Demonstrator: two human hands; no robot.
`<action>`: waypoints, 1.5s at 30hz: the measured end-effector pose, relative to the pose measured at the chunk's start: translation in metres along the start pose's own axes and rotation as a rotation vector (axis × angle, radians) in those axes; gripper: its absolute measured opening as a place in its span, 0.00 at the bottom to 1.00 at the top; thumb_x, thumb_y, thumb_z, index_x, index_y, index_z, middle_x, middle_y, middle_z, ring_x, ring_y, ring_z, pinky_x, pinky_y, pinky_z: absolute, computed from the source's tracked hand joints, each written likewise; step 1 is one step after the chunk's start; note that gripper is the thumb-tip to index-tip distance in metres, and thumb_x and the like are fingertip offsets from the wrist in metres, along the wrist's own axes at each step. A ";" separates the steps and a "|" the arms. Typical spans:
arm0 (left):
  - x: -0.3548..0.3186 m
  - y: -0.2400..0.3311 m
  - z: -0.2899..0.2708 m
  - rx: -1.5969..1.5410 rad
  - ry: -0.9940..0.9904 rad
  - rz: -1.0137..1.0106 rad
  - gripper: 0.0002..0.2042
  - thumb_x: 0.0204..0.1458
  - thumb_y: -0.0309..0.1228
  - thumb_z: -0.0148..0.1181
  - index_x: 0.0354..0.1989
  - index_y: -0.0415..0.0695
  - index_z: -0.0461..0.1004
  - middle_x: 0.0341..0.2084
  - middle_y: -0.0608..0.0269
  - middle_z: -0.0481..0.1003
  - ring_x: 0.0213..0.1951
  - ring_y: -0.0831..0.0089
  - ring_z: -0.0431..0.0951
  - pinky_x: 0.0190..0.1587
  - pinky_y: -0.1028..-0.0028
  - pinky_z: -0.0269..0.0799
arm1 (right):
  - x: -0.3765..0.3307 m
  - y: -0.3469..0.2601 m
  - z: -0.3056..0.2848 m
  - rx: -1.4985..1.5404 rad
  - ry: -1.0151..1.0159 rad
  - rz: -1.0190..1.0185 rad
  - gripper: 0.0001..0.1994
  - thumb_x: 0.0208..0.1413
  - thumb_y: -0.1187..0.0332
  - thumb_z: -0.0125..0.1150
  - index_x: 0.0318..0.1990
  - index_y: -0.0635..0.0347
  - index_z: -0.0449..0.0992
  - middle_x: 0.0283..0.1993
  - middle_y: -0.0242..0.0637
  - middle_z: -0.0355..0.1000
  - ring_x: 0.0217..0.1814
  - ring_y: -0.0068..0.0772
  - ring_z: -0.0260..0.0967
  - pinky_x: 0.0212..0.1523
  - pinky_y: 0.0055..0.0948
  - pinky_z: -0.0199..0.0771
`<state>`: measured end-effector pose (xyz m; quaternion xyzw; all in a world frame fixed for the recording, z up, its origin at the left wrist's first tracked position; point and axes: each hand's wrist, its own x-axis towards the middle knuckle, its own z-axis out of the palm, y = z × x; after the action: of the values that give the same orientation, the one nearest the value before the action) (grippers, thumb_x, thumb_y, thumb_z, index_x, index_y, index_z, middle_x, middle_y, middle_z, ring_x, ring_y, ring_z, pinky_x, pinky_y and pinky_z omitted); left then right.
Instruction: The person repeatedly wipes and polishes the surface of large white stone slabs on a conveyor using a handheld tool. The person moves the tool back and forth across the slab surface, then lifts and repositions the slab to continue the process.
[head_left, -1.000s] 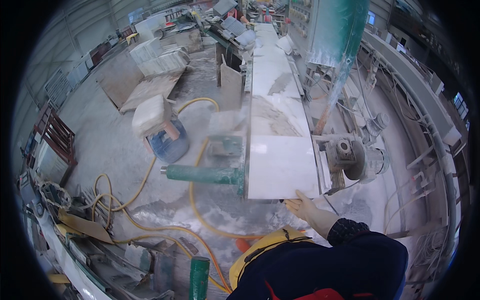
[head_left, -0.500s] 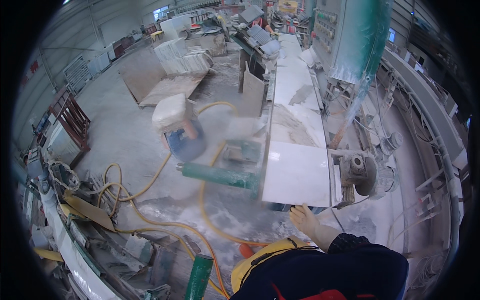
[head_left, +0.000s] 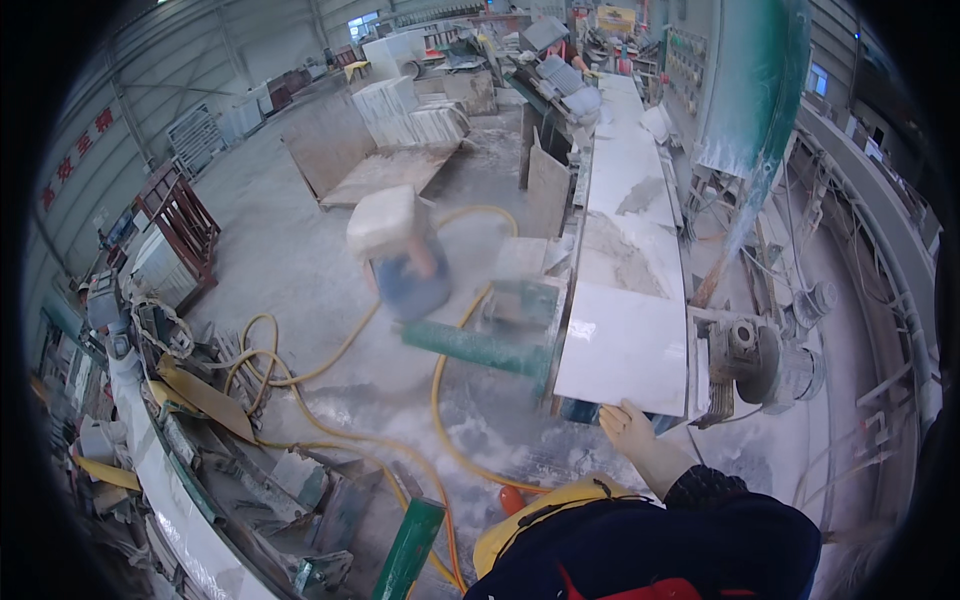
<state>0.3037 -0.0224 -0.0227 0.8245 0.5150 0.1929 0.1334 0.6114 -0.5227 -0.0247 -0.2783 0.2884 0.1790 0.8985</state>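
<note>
White glossy rectangular stone slab (head_left: 625,345) lies flat on our long tabletop (head_left: 632,180); right hand (head_left: 628,428), fingers open, touches its near edge. Left hand unseen. Red characters (head_left: 75,160) mark the left wall.

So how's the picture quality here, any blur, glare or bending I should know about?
Head view: fisheye bends straight edges near the dark rim; the white stone slab reflects soft glare; the bucket and green beam are smeared by motion blur; the hand at the slab's near edge is fairly sharp; daylight is even, shadows faint.
</note>
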 end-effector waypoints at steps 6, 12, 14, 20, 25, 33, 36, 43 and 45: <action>-0.016 -0.033 -0.013 0.028 0.003 -0.017 0.30 0.59 0.45 0.56 0.59 0.30 0.66 0.53 0.37 0.69 0.54 0.47 0.68 0.59 0.57 0.63 | -0.008 0.000 -0.002 -0.175 -0.036 -0.028 0.19 0.67 0.59 0.51 0.57 0.62 0.69 0.61 0.46 0.69 0.63 0.46 0.67 0.66 0.41 0.67; -0.066 -0.141 -0.075 0.126 0.061 -0.142 0.31 0.59 0.46 0.55 0.60 0.30 0.65 0.54 0.36 0.68 0.55 0.45 0.67 0.60 0.56 0.62 | -0.025 0.036 -0.021 -0.290 -0.090 0.149 0.17 0.68 0.60 0.51 0.57 0.60 0.70 0.58 0.46 0.72 0.60 0.43 0.71 0.61 0.39 0.72; -0.096 -0.182 -0.120 0.165 0.063 -0.215 0.31 0.59 0.46 0.55 0.60 0.29 0.65 0.55 0.35 0.68 0.56 0.45 0.67 0.60 0.56 0.61 | -0.029 0.050 -0.029 -0.357 -0.107 0.258 0.16 0.68 0.61 0.52 0.56 0.60 0.71 0.57 0.45 0.73 0.58 0.42 0.72 0.58 0.38 0.74; -0.144 -0.207 -0.156 -0.163 0.060 -0.324 0.31 0.58 0.43 0.56 0.64 0.31 0.61 0.60 0.32 0.62 0.62 0.42 0.61 0.65 0.55 0.55 | -0.023 0.077 -0.020 -0.670 -0.121 0.485 0.18 0.67 0.60 0.52 0.58 0.60 0.70 0.58 0.48 0.72 0.59 0.45 0.71 0.59 0.40 0.73; -0.146 -0.173 -0.146 0.063 0.144 -0.603 0.36 0.59 0.46 0.55 0.69 0.35 0.53 0.67 0.32 0.54 0.71 0.44 0.49 0.72 0.58 0.43 | -0.008 0.087 -0.009 -0.867 -0.275 0.443 0.20 0.63 0.62 0.59 0.57 0.62 0.70 0.56 0.55 0.71 0.55 0.50 0.73 0.56 0.42 0.75; -0.137 -0.166 -0.157 0.168 0.524 -0.228 0.21 0.56 0.29 0.55 0.58 0.35 0.69 0.55 0.40 0.70 0.58 0.42 0.66 0.64 0.53 0.58 | -0.010 0.107 0.000 -1.056 -0.166 0.401 0.23 0.64 0.61 0.57 0.62 0.62 0.64 0.60 0.54 0.70 0.59 0.51 0.71 0.57 0.44 0.74; -0.107 -0.193 -0.162 0.102 0.419 -0.210 0.21 0.57 0.32 0.55 0.58 0.40 0.70 0.57 0.42 0.70 0.61 0.39 0.64 0.66 0.52 0.56 | -0.013 0.127 0.007 -0.999 -0.230 0.409 0.25 0.64 0.60 0.57 0.64 0.62 0.63 0.62 0.53 0.68 0.62 0.52 0.68 0.60 0.44 0.71; 0.002 -0.254 -0.136 0.158 0.276 -0.101 0.28 0.56 0.36 0.56 0.65 0.42 0.63 0.63 0.41 0.63 0.66 0.40 0.58 0.69 0.50 0.49 | -0.023 0.212 0.065 -0.942 -0.331 0.396 0.27 0.65 0.57 0.54 0.67 0.60 0.60 0.67 0.52 0.63 0.67 0.52 0.62 0.66 0.45 0.64; 0.033 -0.265 -0.130 0.190 0.263 -0.089 0.29 0.56 0.39 0.57 0.66 0.44 0.62 0.64 0.44 0.62 0.66 0.42 0.58 0.70 0.50 0.47 | -0.040 0.229 0.075 -0.924 -0.376 0.371 0.27 0.65 0.56 0.54 0.67 0.60 0.60 0.68 0.52 0.61 0.68 0.52 0.61 0.67 0.45 0.63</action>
<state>0.0465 0.1252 -0.0116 0.7774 0.5799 0.2437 -0.0055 0.5014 -0.3049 -0.0399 -0.5522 0.0578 0.4903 0.6718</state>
